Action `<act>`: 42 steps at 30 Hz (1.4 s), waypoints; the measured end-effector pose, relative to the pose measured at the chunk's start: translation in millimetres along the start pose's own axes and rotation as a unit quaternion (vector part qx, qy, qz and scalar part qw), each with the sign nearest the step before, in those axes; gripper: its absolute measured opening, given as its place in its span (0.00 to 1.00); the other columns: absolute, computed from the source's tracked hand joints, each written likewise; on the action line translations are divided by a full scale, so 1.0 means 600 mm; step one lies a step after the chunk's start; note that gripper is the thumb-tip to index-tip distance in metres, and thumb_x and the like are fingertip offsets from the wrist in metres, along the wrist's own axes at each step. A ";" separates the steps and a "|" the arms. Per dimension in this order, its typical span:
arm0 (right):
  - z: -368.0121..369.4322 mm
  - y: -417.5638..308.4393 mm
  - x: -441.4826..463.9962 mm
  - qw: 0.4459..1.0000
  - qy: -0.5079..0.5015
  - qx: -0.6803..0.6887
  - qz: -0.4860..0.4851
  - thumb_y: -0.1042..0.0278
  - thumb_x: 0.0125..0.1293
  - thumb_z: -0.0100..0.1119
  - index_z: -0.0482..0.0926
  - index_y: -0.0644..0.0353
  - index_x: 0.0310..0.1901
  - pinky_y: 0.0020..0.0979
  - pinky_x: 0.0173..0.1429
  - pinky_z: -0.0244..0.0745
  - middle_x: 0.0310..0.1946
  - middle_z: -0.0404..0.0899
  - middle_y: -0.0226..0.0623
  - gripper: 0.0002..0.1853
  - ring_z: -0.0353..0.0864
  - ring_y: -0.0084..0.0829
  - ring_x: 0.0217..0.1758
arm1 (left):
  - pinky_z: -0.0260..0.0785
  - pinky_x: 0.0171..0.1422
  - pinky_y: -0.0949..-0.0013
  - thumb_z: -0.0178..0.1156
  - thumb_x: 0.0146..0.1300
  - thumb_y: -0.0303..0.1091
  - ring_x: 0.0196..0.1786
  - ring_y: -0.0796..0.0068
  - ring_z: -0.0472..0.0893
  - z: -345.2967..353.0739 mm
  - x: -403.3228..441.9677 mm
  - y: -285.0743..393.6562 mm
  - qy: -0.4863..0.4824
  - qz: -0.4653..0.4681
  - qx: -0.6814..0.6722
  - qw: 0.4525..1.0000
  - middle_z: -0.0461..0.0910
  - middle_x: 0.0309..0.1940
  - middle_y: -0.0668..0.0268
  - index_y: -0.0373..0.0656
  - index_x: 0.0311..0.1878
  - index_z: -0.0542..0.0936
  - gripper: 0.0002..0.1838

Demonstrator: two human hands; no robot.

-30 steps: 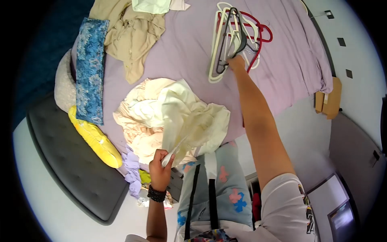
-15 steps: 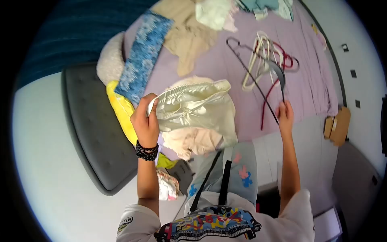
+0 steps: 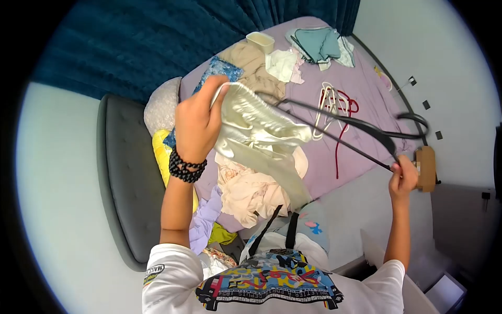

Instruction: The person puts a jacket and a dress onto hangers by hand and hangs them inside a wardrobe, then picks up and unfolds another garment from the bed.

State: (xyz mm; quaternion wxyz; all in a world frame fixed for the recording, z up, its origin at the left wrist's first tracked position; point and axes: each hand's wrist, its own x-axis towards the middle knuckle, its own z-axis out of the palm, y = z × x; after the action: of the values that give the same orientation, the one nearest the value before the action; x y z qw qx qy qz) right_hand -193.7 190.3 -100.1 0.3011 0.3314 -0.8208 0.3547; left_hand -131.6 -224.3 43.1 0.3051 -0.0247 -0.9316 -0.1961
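Note:
My left hand (image 3: 200, 120) is closed on the gathered waistband of a shiny cream satin garment (image 3: 250, 133), lifted above the bed; whether it is shorts or a skirt I cannot tell. In my right hand (image 3: 403, 177) a black clothes hanger (image 3: 362, 124) is gripped by one end, its hook pointing right. The hanger's other end reaches the garment's waistband; whether it is inside or behind the opening is unclear. Below the satin garment lies crumpled pale peach clothing (image 3: 251, 193). White hangers (image 3: 327, 107) and a dark red hanger (image 3: 338, 152) rest on the bed beyond.
The lilac bed (image 3: 327, 170) also bears a beige garment (image 3: 251, 65), folded teal cloth (image 3: 316, 44) and a white plastic container (image 3: 260, 42). A dark padded headboard (image 3: 125, 178) stands at left. A cardboard box (image 3: 426, 167) is at right.
My left hand has raised the satin garment toward me. My right hand has moved right and down with the black hanger, now tilted so its far end meets the waistband.

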 end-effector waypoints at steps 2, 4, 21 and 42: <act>-0.048 -0.056 -0.026 0.999 0.015 -0.042 0.008 0.75 0.65 0.55 0.76 0.68 0.37 0.31 0.26 0.65 0.23 0.73 0.41 0.05 0.72 0.39 0.21 | 0.66 0.27 0.60 0.55 0.67 0.32 0.25 0.50 0.77 -0.033 -0.013 0.014 -0.004 0.007 0.040 0.999 0.77 0.21 0.54 0.44 0.42 0.77 0.04; -0.083 -0.105 -0.042 0.994 0.075 0.016 0.077 0.73 0.67 0.54 0.75 0.68 0.39 0.30 0.25 0.64 0.23 0.73 0.41 0.06 0.72 0.37 0.20 | 0.65 0.26 0.57 0.54 0.68 0.33 0.23 0.50 0.77 -0.048 -0.012 0.029 -0.001 0.023 0.028 0.999 0.75 0.19 0.54 0.45 0.41 0.76 0.04; -0.324 -0.366 -0.098 0.964 0.161 -0.184 0.102 0.74 0.59 0.65 0.77 0.63 0.35 0.30 0.25 0.65 0.24 0.76 0.38 0.06 0.70 0.34 0.20 | 0.65 0.29 0.61 0.58 0.63 0.34 0.27 0.56 0.76 -0.046 -0.056 0.407 -0.038 0.373 -0.230 0.898 0.75 0.23 0.59 0.40 0.39 0.74 0.08; -0.543 -0.342 -0.521 0.654 0.437 0.314 0.532 0.68 0.63 0.51 0.78 0.63 0.47 0.21 0.23 0.66 0.26 0.79 0.31 0.14 0.75 0.21 0.21 | 0.61 0.26 0.80 0.63 0.64 0.35 0.21 0.87 0.64 -0.038 -0.173 0.840 -0.118 0.441 -0.353 0.817 0.71 0.19 0.65 0.36 0.43 0.75 0.12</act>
State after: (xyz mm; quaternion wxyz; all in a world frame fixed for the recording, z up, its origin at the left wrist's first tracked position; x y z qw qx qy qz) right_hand 233.5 439.8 -65.2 0.2631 -0.2803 -0.4697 0.7947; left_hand 49.1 239.6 176.2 0.2167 -0.5615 -0.7171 -0.3514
